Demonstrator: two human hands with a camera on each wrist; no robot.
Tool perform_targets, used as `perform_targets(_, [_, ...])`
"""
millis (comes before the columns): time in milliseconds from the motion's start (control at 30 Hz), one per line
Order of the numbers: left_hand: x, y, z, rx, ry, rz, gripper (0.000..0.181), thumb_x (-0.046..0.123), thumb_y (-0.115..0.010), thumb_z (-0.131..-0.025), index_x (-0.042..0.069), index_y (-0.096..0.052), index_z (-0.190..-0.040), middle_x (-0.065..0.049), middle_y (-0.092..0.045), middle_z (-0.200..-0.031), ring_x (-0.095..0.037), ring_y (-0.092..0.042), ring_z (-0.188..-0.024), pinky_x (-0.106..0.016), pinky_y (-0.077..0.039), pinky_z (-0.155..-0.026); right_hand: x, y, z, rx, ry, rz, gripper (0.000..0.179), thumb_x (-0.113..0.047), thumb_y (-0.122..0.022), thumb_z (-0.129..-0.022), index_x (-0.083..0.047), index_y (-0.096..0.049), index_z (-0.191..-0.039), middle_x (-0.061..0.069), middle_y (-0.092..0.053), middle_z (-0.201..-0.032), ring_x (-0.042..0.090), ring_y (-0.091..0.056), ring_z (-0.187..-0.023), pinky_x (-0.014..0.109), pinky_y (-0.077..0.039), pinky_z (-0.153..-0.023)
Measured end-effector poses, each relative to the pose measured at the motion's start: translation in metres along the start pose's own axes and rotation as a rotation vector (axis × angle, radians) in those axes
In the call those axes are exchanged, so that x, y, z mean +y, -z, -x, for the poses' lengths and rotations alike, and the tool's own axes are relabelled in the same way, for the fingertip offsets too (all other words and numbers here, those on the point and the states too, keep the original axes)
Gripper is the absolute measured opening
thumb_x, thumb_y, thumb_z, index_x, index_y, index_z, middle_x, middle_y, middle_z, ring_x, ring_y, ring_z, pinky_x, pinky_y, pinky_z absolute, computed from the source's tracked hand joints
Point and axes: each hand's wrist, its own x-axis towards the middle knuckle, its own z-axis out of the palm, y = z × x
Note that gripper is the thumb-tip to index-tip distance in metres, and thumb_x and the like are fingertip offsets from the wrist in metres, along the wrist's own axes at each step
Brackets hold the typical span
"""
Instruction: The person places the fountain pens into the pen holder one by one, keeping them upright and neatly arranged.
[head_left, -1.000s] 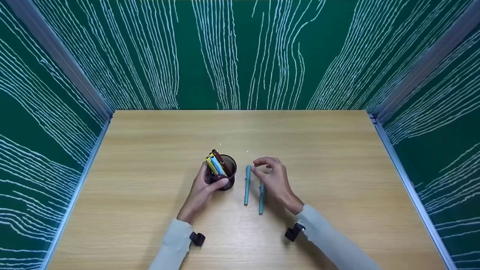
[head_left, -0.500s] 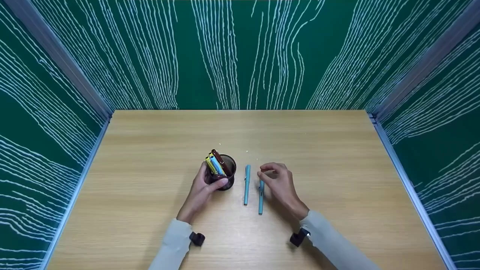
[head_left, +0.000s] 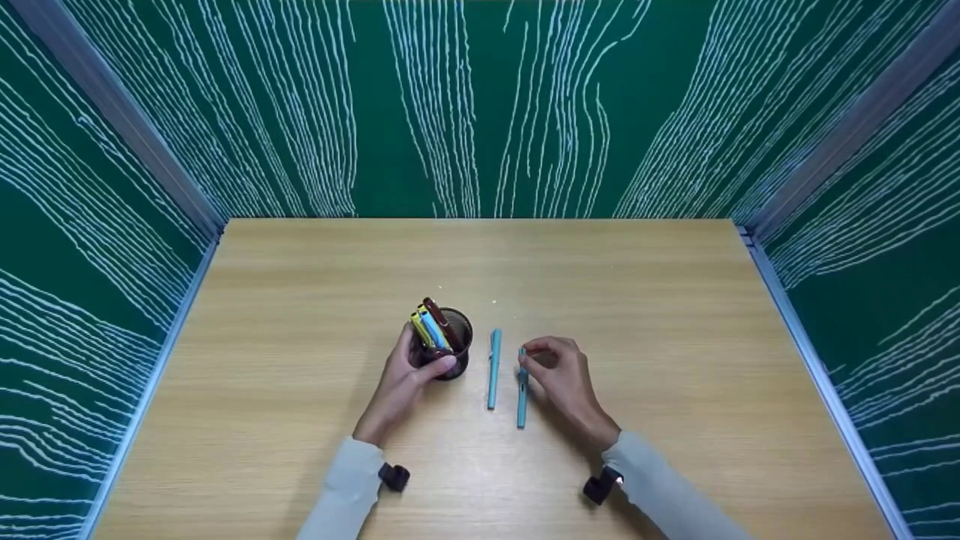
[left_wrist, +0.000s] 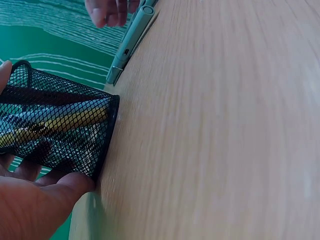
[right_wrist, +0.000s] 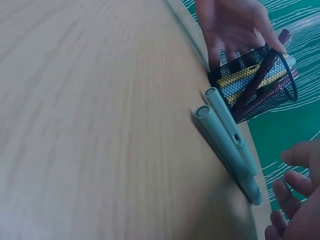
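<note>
My left hand (head_left: 399, 386) grips a black mesh pen holder (head_left: 460, 364), thumb along its near side. Yellow pens (head_left: 418, 330), a blue pen (head_left: 434, 331) and a dark red-brown pen (head_left: 439, 318) lean inside it. To its right, two teal capped pens lie roughly parallel on the table: the left pen (head_left: 494, 371) and the right pen (head_left: 522, 405). My right hand (head_left: 564, 375) hovers over the far end of the right pen, fingers bent loosely. In the right wrist view a gap shows between my right fingers (right_wrist: 295, 185) and both pens.
The wooden table (head_left: 637, 300) spreads around both hands. Green walls (head_left: 675, 97) with pale wavy lines bound its back and sides. Small white specks lie beyond the pens. Black wrist cameras (head_left: 394, 477) sit on both sleeves.
My right hand has moved right and nearer, from beside the left teal pen's far end to above the right one. The left hand and pen holder have stayed put.
</note>
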Motion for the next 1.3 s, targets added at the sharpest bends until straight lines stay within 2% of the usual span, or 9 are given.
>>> perform_targets(233, [-0.001,0.001,0.0,-0.007,-0.008,-0.01,0.085,0.019,-0.088,-0.094,0.014,-0.042,-0.164,-0.015,-0.057,-0.158,-0.031,-0.053,-0.15,-0.047,-0.037,-0.127,0.011,0.0,0.004,0.007,0.026,0.032,0.017,-0.003,-0.087,-0.094,-0.002,-0.082,-0.11,0.01,-0.074,-0.115,0.028,-0.064,-0.115,0.049,-0.049,-0.107])
perform_targets(600, [-0.001,0.002,0.0,-0.005,0.004,-0.027,0.087,0.023,-0.088,-0.095,0.015,-0.039,-0.167,-0.013,-0.056,-0.159,-0.029,-0.052,-0.15,-0.045,-0.037,-0.128,0.018,-0.004,0.01,0.014,0.003,0.141,0.023,-0.015,-0.088,-0.092,-0.007,-0.082,-0.112,0.006,-0.07,-0.115,0.024,-0.053,-0.117,0.043,-0.047,-0.102])
perform_targets(800, [-0.002,0.003,-0.001,-0.001,0.007,-0.019,0.086,0.021,-0.088,-0.094,0.015,-0.041,-0.166,-0.013,-0.057,-0.159,-0.029,-0.053,-0.15,-0.045,-0.038,-0.128,0.018,-0.009,0.011,0.029,0.03,0.172,0.026,-0.013,-0.092,-0.089,-0.006,-0.082,-0.112,0.007,-0.071,-0.114,0.027,-0.053,-0.121,0.046,-0.045,-0.105])
perform_targets(933, [-0.001,0.003,-0.001,-0.001,0.008,-0.012,0.085,0.021,-0.089,-0.094,0.015,-0.042,-0.164,-0.012,-0.058,-0.157,-0.028,-0.054,-0.15,-0.043,-0.039,-0.127,0.017,-0.011,0.012,0.033,0.042,0.191,0.028,-0.012,-0.093,-0.088,-0.005,-0.081,-0.112,0.007,-0.072,-0.111,0.029,-0.052,-0.121,0.048,-0.043,-0.107])
perform_targets(1133, [-0.001,0.002,0.0,-0.002,0.012,-0.019,0.084,0.024,-0.089,-0.093,0.018,-0.043,-0.164,-0.01,-0.059,-0.157,-0.026,-0.055,-0.148,-0.043,-0.04,-0.126,0.018,-0.014,0.011,0.045,0.073,0.227,0.025,-0.009,-0.093,-0.085,-0.007,-0.082,-0.108,0.004,-0.073,-0.102,0.029,-0.053,-0.116,0.047,-0.043,-0.102])
perform_targets(1300, [-0.002,0.002,0.0,-0.002,0.015,-0.015,0.084,0.022,-0.089,-0.094,0.017,-0.043,-0.164,-0.012,-0.059,-0.156,-0.027,-0.056,-0.147,-0.043,-0.041,-0.125,0.021,-0.014,0.012,0.058,0.129,0.245,0.019,-0.005,-0.092,-0.084,-0.006,-0.082,-0.1,0.003,-0.073,-0.094,0.029,-0.053,-0.111,0.046,-0.04,-0.098])
